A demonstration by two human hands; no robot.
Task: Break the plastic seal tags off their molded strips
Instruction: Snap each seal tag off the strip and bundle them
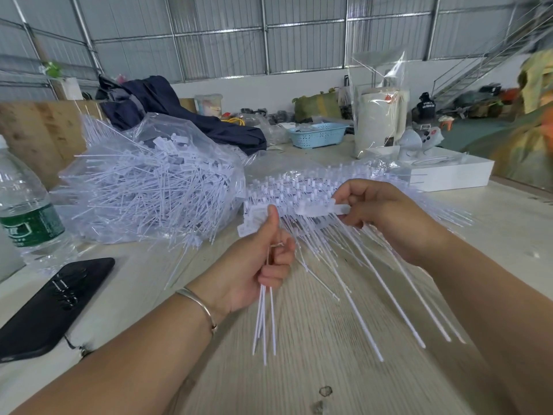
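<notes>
My left hand (266, 262) grips a small bunch of white seal tags (264, 322); their thin tails hang down below my fist and their flat heads stick out above my thumb. My right hand (380, 214) pinches the flat end of a molded strip (317, 209) whose tags fan out toward me across the table. Behind my hands lies a stack of more molded strips (287, 187). A clear plastic bag heaped with loose white tags (155, 181) sits to the left.
A black phone (57, 304) and a water bottle (27, 211) stand at the left. A white box (449, 172), a bagged white appliance (380, 121), a blue basket (318, 134) and dark clothing (179, 109) lie farther back on the wooden table (329, 369).
</notes>
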